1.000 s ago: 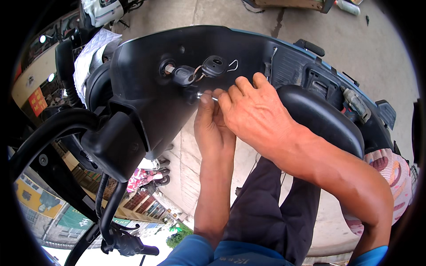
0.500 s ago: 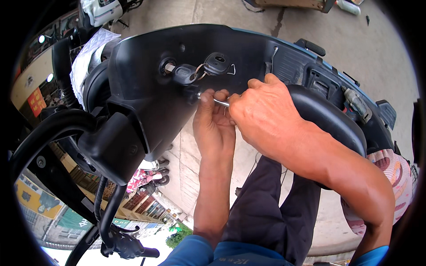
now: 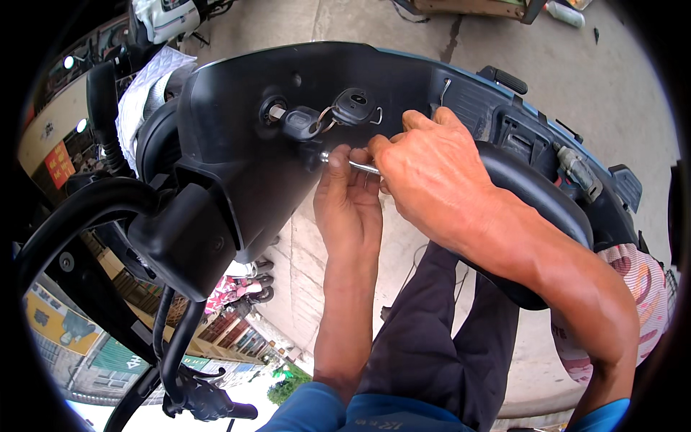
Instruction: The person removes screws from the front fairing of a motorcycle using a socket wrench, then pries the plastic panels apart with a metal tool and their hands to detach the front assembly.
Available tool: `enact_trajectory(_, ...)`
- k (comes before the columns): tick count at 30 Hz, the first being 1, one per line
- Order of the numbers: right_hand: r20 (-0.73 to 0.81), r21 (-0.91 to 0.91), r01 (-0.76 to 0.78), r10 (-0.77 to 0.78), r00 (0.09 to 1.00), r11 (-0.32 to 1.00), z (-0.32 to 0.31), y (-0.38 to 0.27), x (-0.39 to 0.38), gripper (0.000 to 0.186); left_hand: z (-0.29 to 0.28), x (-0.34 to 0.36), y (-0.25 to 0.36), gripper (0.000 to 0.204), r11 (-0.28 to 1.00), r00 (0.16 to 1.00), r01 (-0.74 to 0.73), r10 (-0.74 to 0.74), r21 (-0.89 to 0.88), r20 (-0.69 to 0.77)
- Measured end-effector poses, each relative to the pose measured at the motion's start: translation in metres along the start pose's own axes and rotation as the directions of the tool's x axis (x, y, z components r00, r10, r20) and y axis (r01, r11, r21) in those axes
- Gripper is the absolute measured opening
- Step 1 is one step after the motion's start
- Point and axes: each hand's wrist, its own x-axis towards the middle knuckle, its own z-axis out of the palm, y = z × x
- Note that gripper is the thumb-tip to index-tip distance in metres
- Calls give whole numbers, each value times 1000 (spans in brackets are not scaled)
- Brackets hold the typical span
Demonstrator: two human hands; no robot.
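Observation:
A black scooter front panel (image 3: 245, 173) carries an ignition key (image 3: 301, 122) in its lock, with a key ring and black remote fob (image 3: 351, 106). Below the keys, my left hand (image 3: 345, 201) pinches a thin metal tool (image 3: 362, 167) near its tip, which meets a small dark mount (image 3: 312, 160) on the panel. My right hand (image 3: 435, 180) is curled round the tool's other end, hiding the rest of it.
A black seat (image 3: 547, 198) and a footboard (image 3: 468, 108) holding a power tool (image 3: 579, 171) lie to the right. Black handlebars (image 3: 86, 209) curve at the left. Other vehicles (image 3: 162, 18), a bottle (image 3: 565, 14) and patterned cloth (image 3: 637, 273) surround the scooter.
My right hand has shifted along the tool and turned a little, its knuckles rising since half a second ago. My left hand stays at the tip, nearly unmoved.

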Motion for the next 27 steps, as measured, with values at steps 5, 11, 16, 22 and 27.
enact_trajectory(5,300,286,-87,-3,954,954,-32,3,5,12,-9,5,1,29,996,977,4,15,-88,214)
enact_trajectory(11,129,122,-58,42,991,991,-12,-2,2,10,6,-5,3,33,991,998,48,-42,-125,48)
enact_trajectory(16,32,115,-27,23,999,993,3,-1,0,13,-11,3,-3,39,999,999,-19,18,33,36)
enact_trajectory(22,240,307,-68,-9,971,949,-25,6,5,13,-6,1,0,38,999,993,-31,34,-33,113)
enact_trajectory(27,-59,-44,16,-19,998,999,-5,-1,2,12,4,-3,-1,37,1000,1000,6,-6,-10,-6)
